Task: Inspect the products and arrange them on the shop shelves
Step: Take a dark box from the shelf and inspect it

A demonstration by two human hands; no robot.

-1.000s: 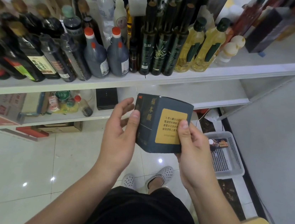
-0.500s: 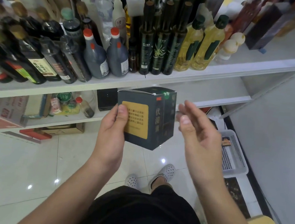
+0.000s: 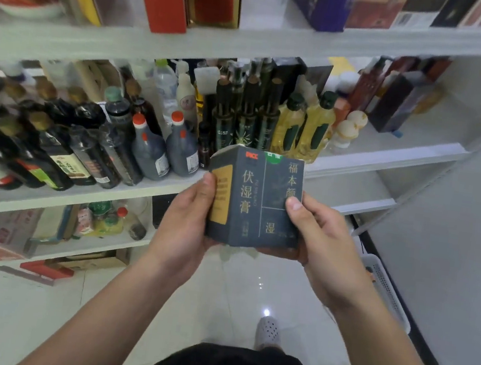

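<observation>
The dark box (image 3: pixel 257 199) is held upright between both hands, in front of the middle shelf (image 3: pixel 394 152), not on it. Grip of the left hand (image 3: pixel 181 223): thumb pressed on the left face, fingers hidden behind. Grip of the right hand (image 3: pixel 321 238): thumb on the front face, fingers curled under the base. Printed faces are turned to the camera, likely for label inspection. Bare shelf space right of the oil bottles (image 3: pixel 303 126) looks usable for placement.
</observation>
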